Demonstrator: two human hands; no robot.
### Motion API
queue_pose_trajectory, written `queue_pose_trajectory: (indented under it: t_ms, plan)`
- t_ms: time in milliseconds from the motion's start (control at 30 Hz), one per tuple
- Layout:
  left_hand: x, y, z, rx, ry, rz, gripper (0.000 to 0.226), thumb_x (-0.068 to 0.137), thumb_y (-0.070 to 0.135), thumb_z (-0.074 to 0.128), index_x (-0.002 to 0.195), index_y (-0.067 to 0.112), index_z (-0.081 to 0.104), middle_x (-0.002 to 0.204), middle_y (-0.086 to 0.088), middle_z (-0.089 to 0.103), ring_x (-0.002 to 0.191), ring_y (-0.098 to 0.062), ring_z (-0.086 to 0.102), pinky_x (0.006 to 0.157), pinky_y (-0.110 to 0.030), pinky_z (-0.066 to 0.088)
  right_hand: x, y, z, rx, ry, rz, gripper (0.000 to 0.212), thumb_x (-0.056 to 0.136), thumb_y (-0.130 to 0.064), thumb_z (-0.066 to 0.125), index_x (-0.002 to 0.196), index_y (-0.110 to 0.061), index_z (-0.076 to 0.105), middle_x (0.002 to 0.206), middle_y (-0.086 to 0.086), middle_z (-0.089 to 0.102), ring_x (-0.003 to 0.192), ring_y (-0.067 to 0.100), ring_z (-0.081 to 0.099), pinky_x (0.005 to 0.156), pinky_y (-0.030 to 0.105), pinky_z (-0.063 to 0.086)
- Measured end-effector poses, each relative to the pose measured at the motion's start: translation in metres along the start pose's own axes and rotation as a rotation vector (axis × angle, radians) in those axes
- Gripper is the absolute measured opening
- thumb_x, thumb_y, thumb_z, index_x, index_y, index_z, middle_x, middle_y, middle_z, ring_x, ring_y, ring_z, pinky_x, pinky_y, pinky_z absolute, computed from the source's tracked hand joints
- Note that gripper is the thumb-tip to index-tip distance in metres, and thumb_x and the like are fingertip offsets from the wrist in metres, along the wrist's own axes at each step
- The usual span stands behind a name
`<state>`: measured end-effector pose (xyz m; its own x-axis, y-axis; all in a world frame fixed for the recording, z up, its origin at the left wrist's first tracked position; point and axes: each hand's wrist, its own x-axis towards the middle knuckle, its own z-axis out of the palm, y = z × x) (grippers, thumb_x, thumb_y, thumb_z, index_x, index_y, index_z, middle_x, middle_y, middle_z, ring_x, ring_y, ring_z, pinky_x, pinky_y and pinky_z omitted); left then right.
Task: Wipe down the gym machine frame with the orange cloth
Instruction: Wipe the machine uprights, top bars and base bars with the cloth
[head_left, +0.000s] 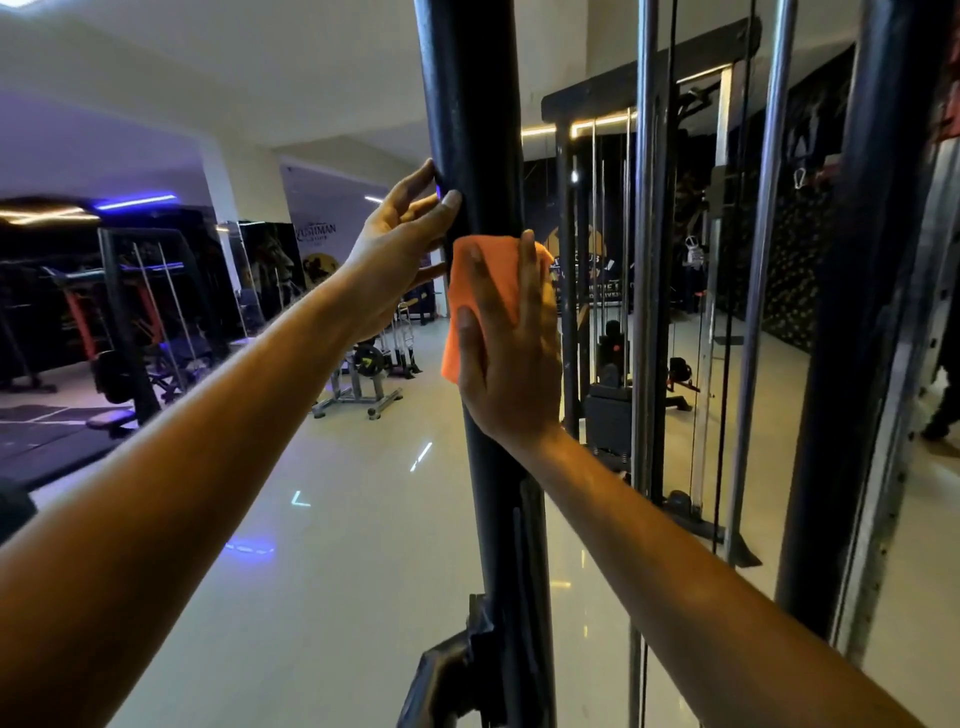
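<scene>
A thick black upright post (470, 104) of the gym machine frame runs from top to bottom in the middle of the view. My right hand (506, 358) lies flat on the folded orange cloth (493, 275) and presses it against the front of the post at chest height. Just above and to the left, my left hand (400, 244) rests on the post's left side, thumb and fingers touching the metal and spread apart, holding nothing. The cloth's lower part is hidden under my right palm.
Chrome guide rods (647, 260) and a thin cable stand right of the post, with another dark upright (852, 364) at the far right. A black bracket (457, 670) juts from the post low down. Benches and racks (363, 374) stand across the glossy pale floor.
</scene>
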<state>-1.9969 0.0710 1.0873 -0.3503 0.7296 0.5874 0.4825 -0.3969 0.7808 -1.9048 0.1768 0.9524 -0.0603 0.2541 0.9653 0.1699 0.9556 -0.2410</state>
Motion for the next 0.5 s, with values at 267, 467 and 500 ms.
queue_pose_trajectory:
  t_ms: [267,467,500]
  plan:
    - [-0.027,-0.032,0.008,-0.055,-0.039,-0.060,0.059,0.110,0.030,0.062,0.164,0.033,0.038,0.146,0.003,0.067,0.131,-0.013,0.067,0.097,-0.036,0.059,-0.099,0.021,-0.008,0.015,-0.140,0.002,0.066,0.113,-0.038,0.051,0.171,-0.034,0.018,0.182,0.015,0.001,0.167,0.042,0.007,0.122,0.069,0.038]
    - [-0.029,-0.035,0.009,-0.068,-0.023,-0.072,0.059,0.110,0.031,0.061,0.164,0.035,0.037,0.150,0.003,0.064,0.130,-0.013,0.068,0.106,-0.043,0.056,-0.022,0.004,-0.005,0.051,-0.066,0.025,0.059,0.116,-0.042,0.044,0.171,-0.033,0.024,0.182,0.012,0.001,0.165,0.042,0.018,0.114,0.067,0.048]
    - [-0.029,-0.037,0.009,-0.070,-0.023,-0.073,0.059,0.110,0.031,0.061,0.164,0.035,0.037,0.150,0.003,0.064,0.131,-0.014,0.067,0.108,-0.045,0.055,-0.028,0.006,-0.004,0.037,-0.067,0.034,0.060,0.116,-0.041,0.044,0.172,-0.030,0.025,0.182,0.013,0.002,0.166,0.042,0.017,0.116,0.067,0.046]
